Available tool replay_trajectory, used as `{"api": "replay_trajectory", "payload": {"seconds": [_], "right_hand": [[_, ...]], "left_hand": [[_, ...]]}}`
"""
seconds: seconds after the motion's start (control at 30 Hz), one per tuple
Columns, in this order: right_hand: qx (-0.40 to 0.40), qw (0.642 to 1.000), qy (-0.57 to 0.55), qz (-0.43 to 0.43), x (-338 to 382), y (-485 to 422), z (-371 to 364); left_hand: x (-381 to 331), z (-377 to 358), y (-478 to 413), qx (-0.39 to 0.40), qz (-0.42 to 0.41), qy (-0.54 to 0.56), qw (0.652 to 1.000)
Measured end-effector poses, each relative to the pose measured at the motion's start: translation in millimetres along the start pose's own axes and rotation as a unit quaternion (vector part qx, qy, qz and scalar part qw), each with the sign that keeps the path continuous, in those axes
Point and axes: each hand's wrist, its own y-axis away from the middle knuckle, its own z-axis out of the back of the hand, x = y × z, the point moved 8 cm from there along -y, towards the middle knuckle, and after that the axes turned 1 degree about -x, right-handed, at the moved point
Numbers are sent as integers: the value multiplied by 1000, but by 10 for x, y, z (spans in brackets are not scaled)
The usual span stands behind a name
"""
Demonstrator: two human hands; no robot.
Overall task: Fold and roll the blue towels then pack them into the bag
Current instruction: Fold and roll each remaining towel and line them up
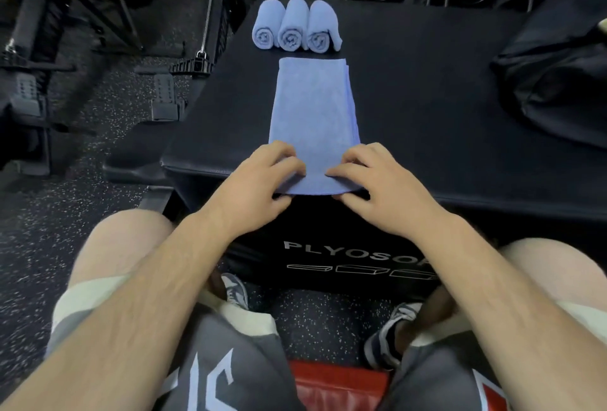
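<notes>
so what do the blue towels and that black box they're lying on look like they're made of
The flat towel and the three rolled towels look like soft matte microfibre or terry: a fuzzy nap with no sheen. The box seems padded foam under smooth black vinyl: faint sheen, rounded seamed edges.
</notes>
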Motion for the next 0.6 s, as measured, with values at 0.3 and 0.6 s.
{"api": "replay_trajectory", "payload": {"seconds": [0.3,0.6], "right_hand": [[-21,998,-58,-25,-109,47,128],[-61,992,-86,-62,-173,-17,133]], "left_hand": [[57,205,66,-55,-15,3,998],[110,334,47,-65,53,30,996]]}}
